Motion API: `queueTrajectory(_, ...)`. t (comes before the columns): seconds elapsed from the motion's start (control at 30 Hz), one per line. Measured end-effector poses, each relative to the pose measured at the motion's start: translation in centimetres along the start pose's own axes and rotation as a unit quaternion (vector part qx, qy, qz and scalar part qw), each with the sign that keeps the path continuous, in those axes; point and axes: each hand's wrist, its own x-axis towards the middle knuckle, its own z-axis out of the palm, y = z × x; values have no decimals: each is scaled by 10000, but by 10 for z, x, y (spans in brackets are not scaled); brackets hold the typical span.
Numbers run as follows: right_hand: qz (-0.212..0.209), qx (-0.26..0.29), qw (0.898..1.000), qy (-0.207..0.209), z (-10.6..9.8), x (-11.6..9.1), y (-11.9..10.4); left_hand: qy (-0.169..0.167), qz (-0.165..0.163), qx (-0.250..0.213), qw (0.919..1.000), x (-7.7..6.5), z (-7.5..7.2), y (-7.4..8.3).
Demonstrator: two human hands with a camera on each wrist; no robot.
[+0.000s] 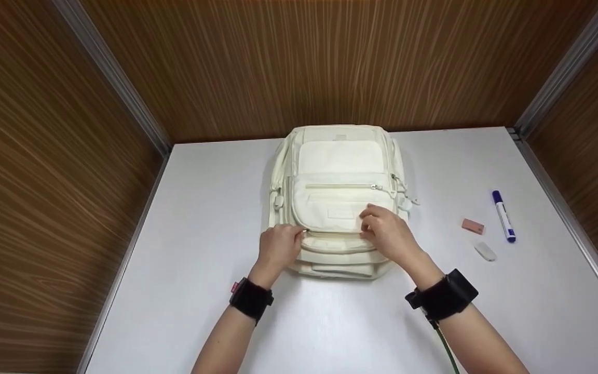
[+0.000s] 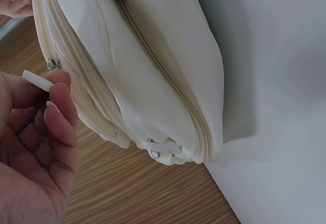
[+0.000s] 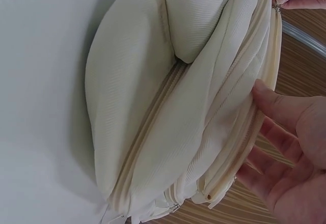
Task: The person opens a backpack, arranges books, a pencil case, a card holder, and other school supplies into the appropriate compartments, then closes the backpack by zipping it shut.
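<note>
A cream backpack [image 1: 340, 158] lies on its back on the white table, its front pockets facing up. My left hand [image 1: 280, 243] pinches a pale zipper pull [image 2: 37, 80] between thumb and index finger at the left of the front pocket's curved edge. The metal zipper slider [image 2: 52, 64] shows just beyond these fingers in the left wrist view. Across the pocket, my right hand [image 1: 388, 231] grips the fabric edge, thumb on the near side and fingers over the front [image 3: 275, 165]. Below both hands the pocket's opening [image 1: 338, 243] gapes.
To the right on the white table [image 1: 200, 208] lie a pink eraser [image 1: 473, 226], a whitish eraser-like piece [image 1: 485, 251] and a blue-capped marker [image 1: 504, 216]. Wood-patterned panels [image 1: 299, 62] stand behind and at both sides. A green cable [image 1: 447, 348] trails from the right wristband.
</note>
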Motion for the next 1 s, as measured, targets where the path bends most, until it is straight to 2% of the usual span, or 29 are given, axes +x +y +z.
queueTrajectory(0.17, -11, 35, 10000, -91, -2, -1, 0, 129, -86, 152, 9998, 1, -1, -7)
queueTrajectory(0.43, 36, 472, 9986, -219, -5, 0, 2, 285, -193, 387, 9987, 6, 0, -19)
queueTrajectory(1.0, -132, 734, 9969, -233, -6, 0, 6, 296, -560, 760, 9951, 39, 9, -37)
